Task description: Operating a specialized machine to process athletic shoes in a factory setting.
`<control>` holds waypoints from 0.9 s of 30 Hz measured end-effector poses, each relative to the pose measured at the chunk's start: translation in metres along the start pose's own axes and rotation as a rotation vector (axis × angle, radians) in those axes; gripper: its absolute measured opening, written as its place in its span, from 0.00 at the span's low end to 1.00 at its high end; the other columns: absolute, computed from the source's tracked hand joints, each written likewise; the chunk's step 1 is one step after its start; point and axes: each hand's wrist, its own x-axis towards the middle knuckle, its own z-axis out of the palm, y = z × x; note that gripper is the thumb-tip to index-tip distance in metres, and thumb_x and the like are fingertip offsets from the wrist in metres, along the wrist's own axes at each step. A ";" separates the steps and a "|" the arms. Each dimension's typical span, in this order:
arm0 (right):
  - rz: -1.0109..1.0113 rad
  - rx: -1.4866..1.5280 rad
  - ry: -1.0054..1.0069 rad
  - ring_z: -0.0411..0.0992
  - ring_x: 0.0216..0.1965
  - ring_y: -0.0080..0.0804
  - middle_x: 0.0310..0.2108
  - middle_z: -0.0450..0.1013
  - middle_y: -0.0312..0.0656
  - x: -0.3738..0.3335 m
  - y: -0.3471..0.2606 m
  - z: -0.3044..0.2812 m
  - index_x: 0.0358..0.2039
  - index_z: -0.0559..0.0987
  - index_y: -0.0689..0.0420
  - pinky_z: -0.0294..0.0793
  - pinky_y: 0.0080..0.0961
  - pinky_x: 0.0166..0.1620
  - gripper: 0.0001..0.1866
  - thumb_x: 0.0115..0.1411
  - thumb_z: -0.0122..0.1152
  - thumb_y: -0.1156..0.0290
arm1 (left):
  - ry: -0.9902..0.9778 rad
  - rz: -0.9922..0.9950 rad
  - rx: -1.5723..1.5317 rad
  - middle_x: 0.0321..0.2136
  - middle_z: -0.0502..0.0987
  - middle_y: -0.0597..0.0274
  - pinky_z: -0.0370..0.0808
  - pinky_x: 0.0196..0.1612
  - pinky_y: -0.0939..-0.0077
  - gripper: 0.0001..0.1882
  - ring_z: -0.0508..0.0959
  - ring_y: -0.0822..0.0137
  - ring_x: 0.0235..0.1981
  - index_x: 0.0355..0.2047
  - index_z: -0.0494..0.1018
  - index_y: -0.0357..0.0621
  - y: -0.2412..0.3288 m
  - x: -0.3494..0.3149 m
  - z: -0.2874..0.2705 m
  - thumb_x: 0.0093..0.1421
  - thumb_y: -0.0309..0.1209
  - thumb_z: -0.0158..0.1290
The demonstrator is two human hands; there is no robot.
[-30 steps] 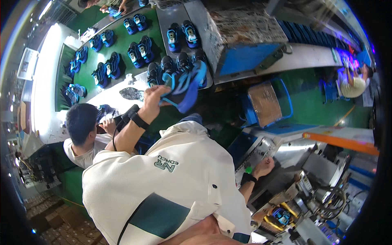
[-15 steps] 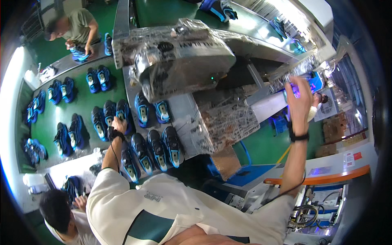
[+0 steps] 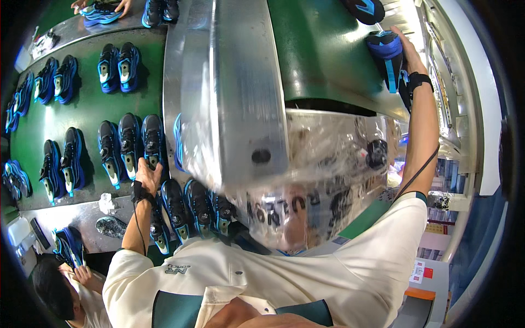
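On the left green belt, my left hand (image 3: 149,174) closes around the heel end of a black and blue running shoe (image 3: 153,136). That shoe stands at the right of a row, with another running shoe (image 3: 129,139) close beside it. My right arm reaches to the far right, over a second green belt. There my right hand (image 3: 410,52) grips another running shoe (image 3: 389,65) from its right side, and some of the fingers are hidden. Just beyond it lies a further dark shoe (image 3: 363,10). Both wrists wear black bands with a cable.
A metal housing (image 3: 249,98) wrapped in clear plastic (image 3: 333,158) stands between the belts, close before my chest. Several more shoes (image 3: 188,210) line the near belt edge. A co-worker (image 3: 60,284) handles a shoe at lower left; another person's hands (image 3: 123,6) hold one at top left.
My view has shifted toward the machine. My right hand has moved from open air over to the right belt and taken hold of a shoe. My left hand stays by the shoe row.
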 end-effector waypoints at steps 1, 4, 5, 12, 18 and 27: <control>-0.004 0.126 -0.064 0.74 0.47 0.34 0.49 0.77 0.42 -0.001 0.005 0.000 0.54 0.78 0.54 0.71 0.29 0.53 0.35 0.55 0.65 0.40 | 0.023 0.006 0.016 0.39 0.75 0.33 0.75 0.39 0.52 0.25 0.78 0.36 0.37 0.43 0.65 0.34 -0.001 0.000 0.002 0.56 0.40 0.60; -0.213 0.348 -0.148 0.74 0.49 0.31 0.51 0.76 0.37 -0.022 0.020 -0.001 0.53 0.78 0.49 0.69 0.29 0.56 0.28 0.57 0.65 0.46 | 0.034 0.037 0.048 0.40 0.75 0.38 0.75 0.40 0.55 0.24 0.79 0.40 0.38 0.42 0.66 0.35 -0.014 0.006 0.011 0.55 0.40 0.61; -0.255 0.355 -0.128 0.74 0.48 0.30 0.49 0.77 0.37 -0.027 0.016 0.000 0.51 0.79 0.52 0.70 0.27 0.55 0.27 0.56 0.66 0.49 | -0.019 0.016 -0.331 0.40 0.75 0.38 0.75 0.41 0.56 0.24 0.78 0.40 0.39 0.43 0.66 0.34 -0.018 0.009 0.013 0.56 0.40 0.61; -0.675 -0.054 0.419 0.74 0.45 0.31 0.43 0.76 0.45 -0.167 -0.025 -0.028 0.56 0.69 0.63 0.73 0.28 0.49 0.33 0.51 0.70 0.67 | 0.117 0.403 0.143 0.43 0.76 0.40 0.72 0.48 0.56 0.33 0.75 0.41 0.45 0.50 0.68 0.31 0.006 -0.022 -0.004 0.55 0.46 0.63; -1.108 -0.171 0.700 0.69 0.55 0.42 0.54 0.67 0.56 -0.381 0.015 -0.071 0.65 0.56 0.68 0.69 0.35 0.58 0.52 0.45 0.74 0.59 | -1.060 0.397 -0.703 0.55 0.73 0.52 0.69 0.59 0.65 0.40 0.73 0.63 0.56 0.62 0.63 0.36 0.167 -0.199 -0.023 0.53 0.37 0.68; -0.460 -0.440 0.775 0.66 0.57 0.51 0.59 0.63 0.59 -0.646 0.153 -0.054 0.65 0.57 0.66 0.66 0.42 0.59 0.52 0.46 0.75 0.57 | -1.158 1.347 -0.946 0.63 0.61 0.42 0.63 0.65 0.59 0.64 0.67 0.54 0.62 0.71 0.40 0.36 0.353 -0.422 0.045 0.43 0.37 0.73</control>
